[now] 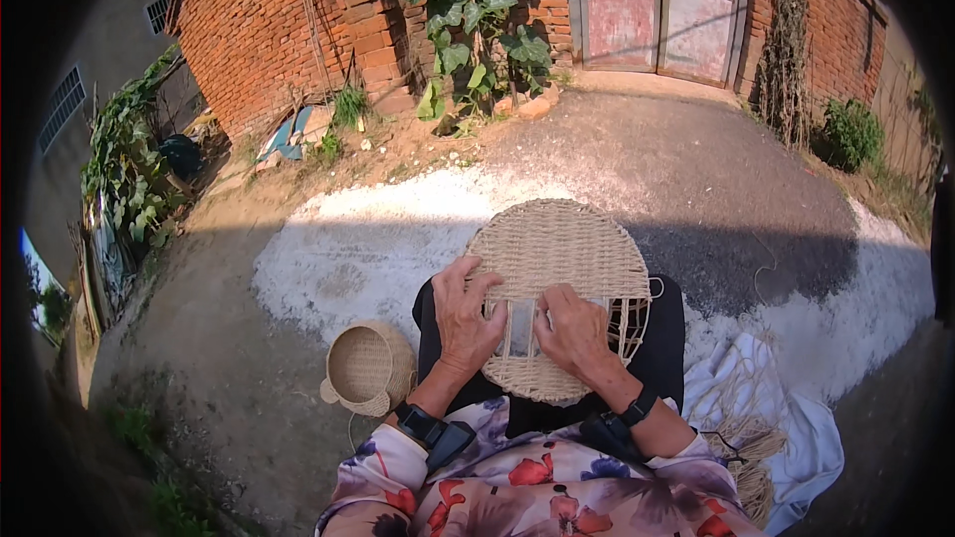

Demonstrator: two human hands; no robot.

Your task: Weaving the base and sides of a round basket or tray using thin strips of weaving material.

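A round, tan woven-cord piece [559,242] lies across my lap, wide and disc-like. Its far part and near rim are closely woven, while bare upright cords [519,330] span a gap between them. My left hand [466,316] grips its left edge, with bent fingers on the weave and the thumb by the gap. Over the gap, my right hand [574,326] is closed, its fingertips pinched at the lower edge of the dense weave; what they pinch is hidden. A small cord loop [657,287] sticks out at the right edge.
A small round woven basket [370,366] with two ear-like tabs stands on the ground at left. To the right, loose cord strands [741,428] lie on a white cloth [811,438]. Farther off are a brick wall [259,30], a leafy plant [476,15] and a faded red double door [622,10].
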